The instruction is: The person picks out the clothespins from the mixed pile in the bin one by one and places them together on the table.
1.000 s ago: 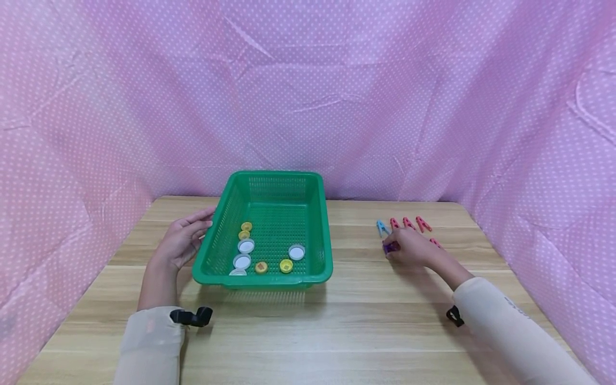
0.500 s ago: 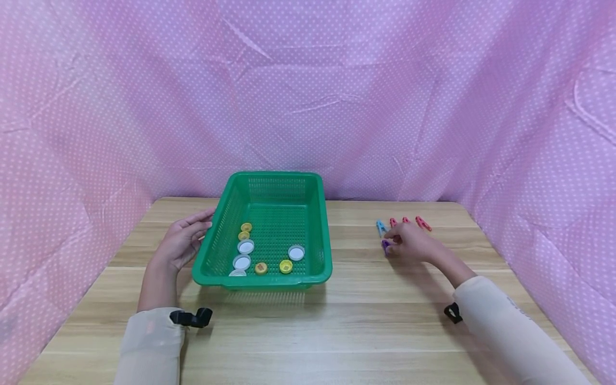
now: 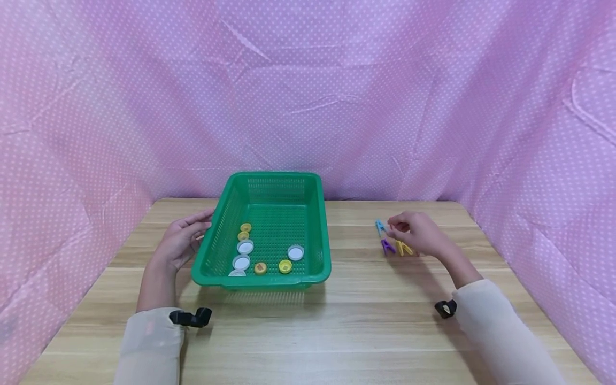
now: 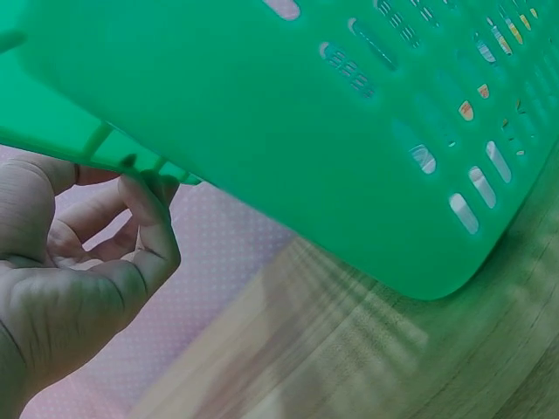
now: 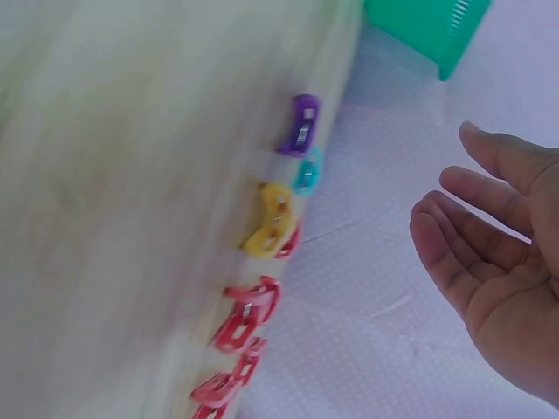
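My left hand [image 3: 179,243] pinches the left rim of a green plastic basket [image 3: 308,279]; thumb and fingers meet at that rim in the left wrist view. Inside the basket lie several white caps [image 3: 245,247] and yellow caps [image 3: 285,266]. On the right, my right hand [image 3: 425,235] hovers over a group of clothespins, fingers relaxed and holding nothing. Below and left of it are a purple clothespin [image 3: 387,246], a blue clothespin [image 3: 379,228] and a yellow clothespin [image 3: 403,248]. It mostly hides several red clothespins in the head view; the right wrist view shows red clothespins [image 5: 244,314] in rows.
The wooden table [image 3: 337,331] carries everything. A pink dotted cloth [image 3: 308,107] hangs behind it and along both sides. A black strap mount [image 3: 192,317] sits on the left sleeve.
My right hand has let go of the purple clothespin and risen away to the right, uncovering the yellow one. The left hand and the basket stay in place.
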